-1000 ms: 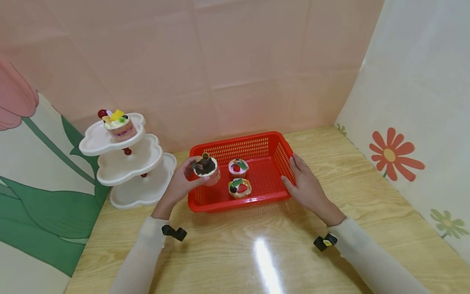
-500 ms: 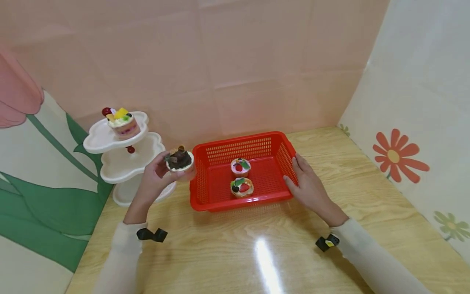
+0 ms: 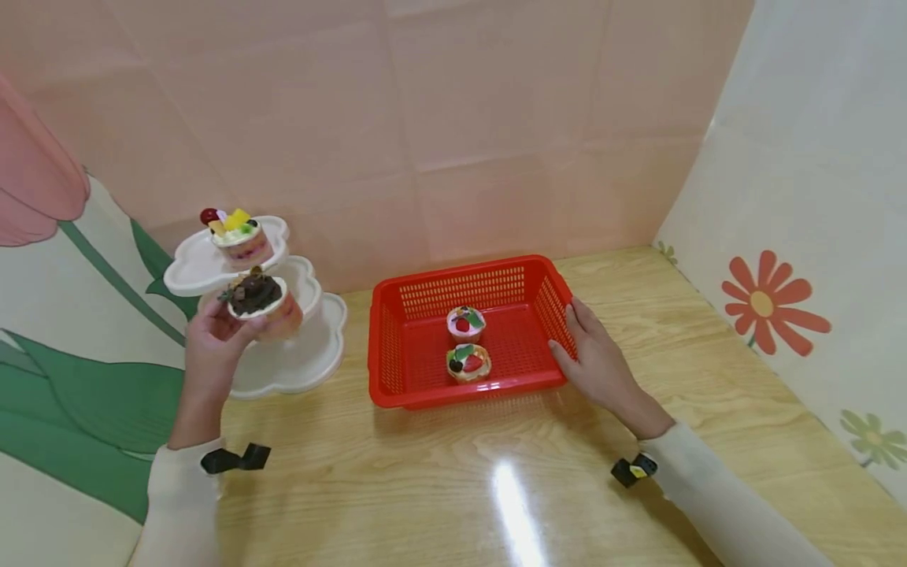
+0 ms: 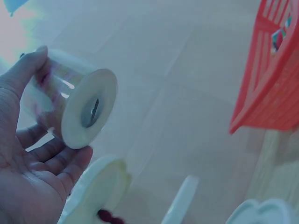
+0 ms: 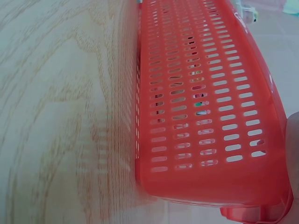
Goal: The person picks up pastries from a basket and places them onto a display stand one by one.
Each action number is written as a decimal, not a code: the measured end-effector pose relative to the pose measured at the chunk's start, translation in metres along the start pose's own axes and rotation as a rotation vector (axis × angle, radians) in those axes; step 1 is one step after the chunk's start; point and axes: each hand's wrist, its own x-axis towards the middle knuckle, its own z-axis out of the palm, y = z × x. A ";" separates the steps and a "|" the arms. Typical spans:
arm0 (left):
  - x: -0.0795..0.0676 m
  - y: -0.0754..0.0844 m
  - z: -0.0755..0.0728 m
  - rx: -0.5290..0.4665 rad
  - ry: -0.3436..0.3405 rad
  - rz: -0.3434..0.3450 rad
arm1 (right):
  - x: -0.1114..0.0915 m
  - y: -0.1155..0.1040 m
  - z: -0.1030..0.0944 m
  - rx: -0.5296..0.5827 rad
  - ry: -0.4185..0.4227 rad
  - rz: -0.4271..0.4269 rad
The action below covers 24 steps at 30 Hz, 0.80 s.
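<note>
My left hand [image 3: 212,350] grips a clear dessert cup [image 3: 255,303] with a dark chocolate topping, thumb on one side and fingers on the other. It overlaps the middle tier of the white three-tier cake stand [image 3: 286,354] in the head view. In the left wrist view the cup's pale round base [image 4: 91,109] faces the camera. A fruit-topped dessert cup [image 3: 244,242] sits on the top tier. My right hand [image 3: 598,358] holds the right rim of the red plastic basket [image 3: 460,272], thumb over the rim. Inside stand two small fruit-topped cakes, one berry-topped [image 3: 465,323] and one strawberry-topped [image 3: 469,364].
The stand and the basket stand side by side on the wood-grain table [image 3: 397,488], near the pink back wall [image 3: 496,157]. A white flower-printed wall [image 3: 815,197] rises at the right, and a tulip-printed one at the left. Black wrist cameras [image 3: 237,458] sit on both sleeves.
My left hand has carried the chocolate dessert cup from over the basket's left end leftward to the cake stand. My right hand has stayed on the basket rim.
</note>
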 end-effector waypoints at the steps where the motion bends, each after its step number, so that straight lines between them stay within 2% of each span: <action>1: 0.001 0.002 -0.004 -0.009 0.024 0.005 | 0.000 0.000 0.000 0.000 0.001 -0.001; 9: 0.013 0.009 -0.032 -0.154 0.126 0.116 | 0.001 0.001 0.000 -0.001 0.008 -0.007; 14: 0.023 0.015 -0.045 -0.191 0.173 0.102 | 0.000 0.001 -0.001 -0.001 0.014 -0.003; 24: 0.050 0.017 -0.071 -0.253 0.204 0.102 | -0.001 0.000 0.000 -0.006 0.007 0.001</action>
